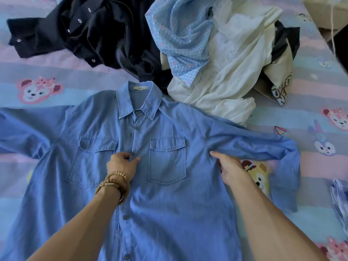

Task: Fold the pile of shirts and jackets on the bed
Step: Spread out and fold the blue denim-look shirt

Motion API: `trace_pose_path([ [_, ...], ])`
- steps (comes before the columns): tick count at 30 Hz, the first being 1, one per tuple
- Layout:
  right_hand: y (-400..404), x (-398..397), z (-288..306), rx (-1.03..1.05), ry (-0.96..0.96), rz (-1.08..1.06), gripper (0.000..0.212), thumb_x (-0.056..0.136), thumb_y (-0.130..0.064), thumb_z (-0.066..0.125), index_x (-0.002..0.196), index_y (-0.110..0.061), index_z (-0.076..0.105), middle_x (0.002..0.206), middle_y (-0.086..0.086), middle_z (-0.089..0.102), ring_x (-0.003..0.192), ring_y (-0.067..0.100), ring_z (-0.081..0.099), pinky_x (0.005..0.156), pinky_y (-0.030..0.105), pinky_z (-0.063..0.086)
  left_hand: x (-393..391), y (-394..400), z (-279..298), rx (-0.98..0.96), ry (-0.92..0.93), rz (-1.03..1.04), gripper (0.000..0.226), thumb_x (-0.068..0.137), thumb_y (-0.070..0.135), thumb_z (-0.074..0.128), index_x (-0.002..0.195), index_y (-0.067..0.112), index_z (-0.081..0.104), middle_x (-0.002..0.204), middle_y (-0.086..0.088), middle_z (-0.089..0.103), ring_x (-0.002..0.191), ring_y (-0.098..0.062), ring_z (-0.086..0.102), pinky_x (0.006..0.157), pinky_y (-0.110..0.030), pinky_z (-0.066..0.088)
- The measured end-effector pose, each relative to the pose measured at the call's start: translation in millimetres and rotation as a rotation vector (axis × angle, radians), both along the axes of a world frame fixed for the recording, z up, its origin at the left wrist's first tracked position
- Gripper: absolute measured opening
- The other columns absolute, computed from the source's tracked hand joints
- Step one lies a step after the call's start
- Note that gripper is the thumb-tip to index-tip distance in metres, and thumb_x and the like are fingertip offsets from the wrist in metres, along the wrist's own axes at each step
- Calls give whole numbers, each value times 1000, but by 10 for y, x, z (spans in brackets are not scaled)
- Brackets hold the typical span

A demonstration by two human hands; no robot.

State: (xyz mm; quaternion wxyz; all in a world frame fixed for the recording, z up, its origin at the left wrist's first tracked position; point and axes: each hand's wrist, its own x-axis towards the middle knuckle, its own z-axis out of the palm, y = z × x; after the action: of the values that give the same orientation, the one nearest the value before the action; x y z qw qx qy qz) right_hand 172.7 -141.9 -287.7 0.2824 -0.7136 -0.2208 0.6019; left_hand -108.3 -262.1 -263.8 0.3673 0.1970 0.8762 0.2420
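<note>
The blue shirt (pixel 165 166) lies flat and face up in the middle of the frame, with its collar pointing to the top. My left hand (pixel 122 164) is on the button strip in the middle of the shirt. Its fingers are curled and they pinch the cloth by a button, I think to keep the front shut and straight. My right hand (pixel 230 169) is at the right armpit of the shirt. Its thumb lies on top and its fingers tuck under the edge, holding the cloth there, so I can pull the side smooth or start to fold it in.

I wear brown beads (pixel 114 184) on my left wrist. The right sleeve (pixel 273 147) goes out to the right and bends down at the end. The other sleeve runs off the left side.

Above the shirt waits the pile: a dark jacket (pixel 90 31) at the upper left, a checked shirt (pixel 180 34) at the top middle, and white clothes (pixel 235 63) at the upper right. All of it sits on the cartoon bed sheet (pixel 37 76). I think the folding of this shirt has only just begun.
</note>
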Motion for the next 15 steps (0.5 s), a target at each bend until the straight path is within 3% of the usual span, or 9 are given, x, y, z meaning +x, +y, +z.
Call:
trace_pose_path([
  [1, 70, 6, -32, 24, -20, -38, 28, 75, -8, 79, 101, -7, 69, 101, 10, 73, 94, 27, 69, 85, 41, 56, -28, -6, -19, -19, 26, 6, 21, 81, 28, 75, 89, 10, 70, 92, -16, 68, 99, -36, 61, 87, -39, 52],
  [3, 145, 60, -4, 105, -222, 14, 12, 78, -11, 75, 79, -3, 67, 82, 7, 69, 85, 24, 66, 79, 38, 55, -44, -3, -37, -86, 83, -47, 16, 82, 24, 73, 73, 14, 63, 86, -17, 66, 92, -36, 61, 79, -36, 51],
  [5, 91, 74, 208, 157, -596, 272, 34, 84, -22, 70, 57, -4, 59, 58, 4, 56, 67, 23, 56, 62, 29, 41, -17, 48, 10, -172, 148, -159, 11, 84, 22, 68, 82, 19, 57, 96, -15, 64, 90, -34, 58, 74, -34, 47],
  [6, 34, 56, 331, 189, -790, 368, 41, 85, -30, 67, 54, -7, 57, 55, 5, 54, 63, 26, 54, 58, 29, 35, 7, 99, 43, -206, 187, -216, 12, 83, 21, 64, 90, 21, 54, 101, -13, 62, 89, -32, 56, 72, -34, 45],
  [8, 45, -15, 584, 303, -1010, 419, 37, 84, -37, 65, 60, -11, 56, 67, 9, 61, 72, 33, 58, 59, 31, 34, 48, 285, 147, -210, 250, -280, 28, 80, 24, 62, 104, 22, 48, 107, -5, 56, 93, -30, 55, 72, -35, 45],
  [11, 228, -258, 730, 637, -937, 493, 22, 82, -25, 71, 76, -10, 56, 83, 6, 60, 82, 34, 59, 66, 37, 41, 37, 643, 292, -69, 290, -256, 49, 81, 36, 62, 123, 17, 44, 124, -3, 49, 116, -27, 50, 86, -41, 47],
  [13, 426, -452, 730, 779, -1008, 627, 22, 80, -23, 72, 91, -9, 61, 93, 7, 60, 89, 34, 58, 70, 40, 45, -14, 912, 338, 40, 357, -282, 46, 86, 32, 58, 127, 14, 44, 129, -6, 50, 120, -27, 46, 94, -43, 45],
  [15, 672, -602, 706, 778, -1077, 773, 36, 83, -30, 68, 110, -9, 59, 106, 9, 61, 103, 34, 53, 80, 44, 43, -75, 1233, 336, 123, 423, -314, 42, 89, 30, 55, 125, 11, 47, 125, -10, 53, 117, -29, 47, 95, -44, 44],
])
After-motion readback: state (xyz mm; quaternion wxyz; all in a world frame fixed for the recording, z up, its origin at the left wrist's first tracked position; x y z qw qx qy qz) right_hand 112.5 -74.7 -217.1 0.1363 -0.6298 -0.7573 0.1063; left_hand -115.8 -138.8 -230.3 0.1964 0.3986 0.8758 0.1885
